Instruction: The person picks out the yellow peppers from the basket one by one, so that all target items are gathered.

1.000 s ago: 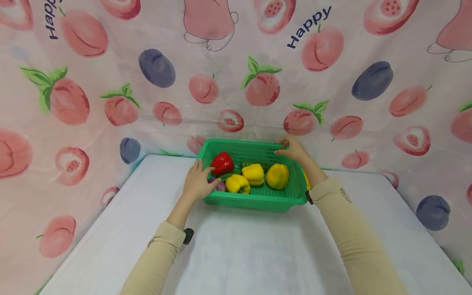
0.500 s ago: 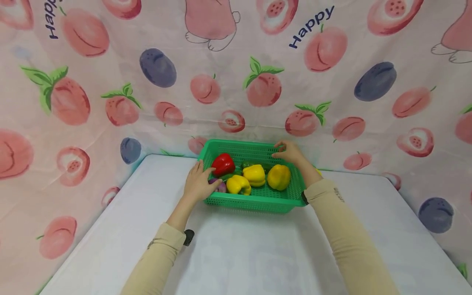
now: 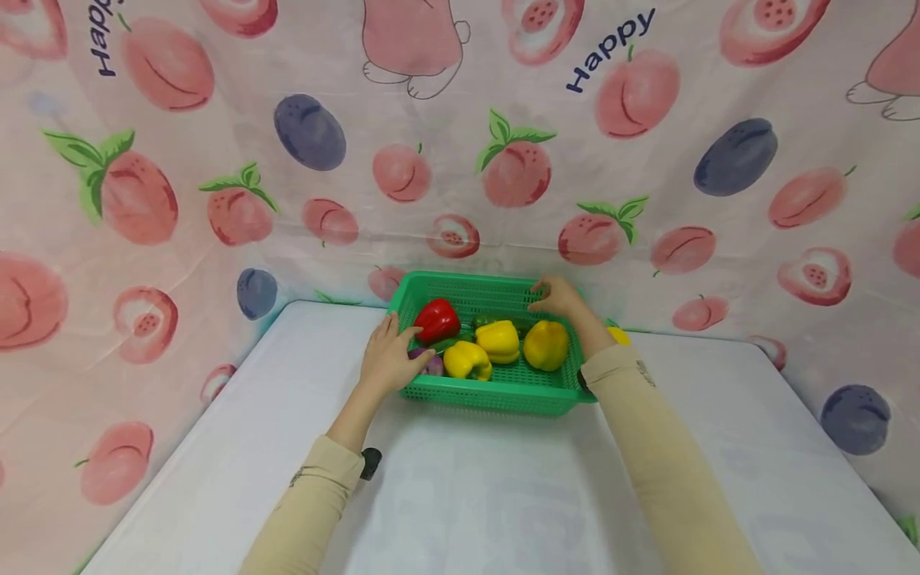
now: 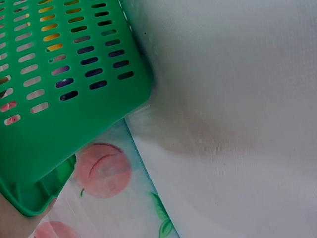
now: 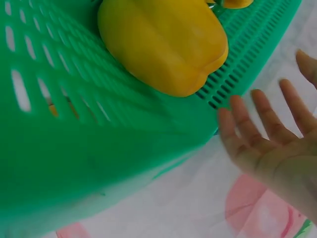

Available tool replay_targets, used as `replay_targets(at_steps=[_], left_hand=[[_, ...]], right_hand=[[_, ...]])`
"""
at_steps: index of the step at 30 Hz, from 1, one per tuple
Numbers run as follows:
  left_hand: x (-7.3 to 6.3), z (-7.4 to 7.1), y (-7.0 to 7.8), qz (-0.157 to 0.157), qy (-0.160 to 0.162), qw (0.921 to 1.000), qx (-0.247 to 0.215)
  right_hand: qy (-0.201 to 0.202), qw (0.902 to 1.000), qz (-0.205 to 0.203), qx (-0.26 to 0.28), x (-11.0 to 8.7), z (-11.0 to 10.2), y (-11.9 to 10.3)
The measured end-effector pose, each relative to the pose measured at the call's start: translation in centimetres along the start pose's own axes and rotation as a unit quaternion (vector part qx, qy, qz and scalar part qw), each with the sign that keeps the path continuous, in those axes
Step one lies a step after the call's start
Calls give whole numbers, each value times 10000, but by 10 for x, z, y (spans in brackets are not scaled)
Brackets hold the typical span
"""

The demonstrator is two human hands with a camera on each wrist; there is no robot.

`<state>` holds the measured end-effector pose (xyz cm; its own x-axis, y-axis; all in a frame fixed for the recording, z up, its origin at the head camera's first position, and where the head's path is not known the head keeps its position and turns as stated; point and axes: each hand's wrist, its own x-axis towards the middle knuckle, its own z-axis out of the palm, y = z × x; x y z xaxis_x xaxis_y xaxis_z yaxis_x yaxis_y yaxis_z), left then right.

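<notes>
My left hand point(image 3: 388, 359) holds the front left corner of a green plastic basket point(image 3: 496, 397), its thumb lying over the inside. In the left wrist view a bit of that hand point(image 4: 12, 218) shows against the basket's lip. Several vegetables lie inside: a red bell pepper point(image 3: 437, 321), yellow bell peppers point(image 3: 546, 346) and a purple vegetable point(image 3: 434, 366) partly hidden by the left thumb. At the back right rim, my right hand point(image 3: 562, 299) hovers with nothing in it. The right wrist view shows its fingers spread beside the rim, close to a large yellow bell pepper point(image 5: 163, 44).
The basket stands on a white tabletop point(image 3: 460, 495), near the back edge. Behind it hangs a pink fruit-print cloth point(image 3: 345, 263). Outside the basket at right, a yellow thing point(image 3: 619, 335) shows partly from behind the right forearm.
My right hand has shifted slightly left along the back right rim, and its forearm has swung left. My left hand keeps its place on the basket, and the vegetables stay put.
</notes>
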<state>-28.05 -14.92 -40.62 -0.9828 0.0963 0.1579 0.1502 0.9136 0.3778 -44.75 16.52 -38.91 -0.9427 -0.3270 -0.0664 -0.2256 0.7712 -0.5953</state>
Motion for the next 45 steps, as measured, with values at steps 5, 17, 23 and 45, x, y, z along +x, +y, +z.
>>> replay_targets(at_steps=[5,17,23,45], left_hand=[[0,-1,0,-1,38,10000,30],[-1,3,1,-7,63,10000,-54],[-2,4,2,-38,29,10000,-59],[-1,0,3,-77,13,10000,-1]], right_hand=[[-272,9945,125,-1007,38,10,44],[-1469,9704,1550,-1132,6,11,-3],[-1685,9631,1704,-1226,-23,10,-26],[-1812,9606,1382,-1591,3,23,0]])
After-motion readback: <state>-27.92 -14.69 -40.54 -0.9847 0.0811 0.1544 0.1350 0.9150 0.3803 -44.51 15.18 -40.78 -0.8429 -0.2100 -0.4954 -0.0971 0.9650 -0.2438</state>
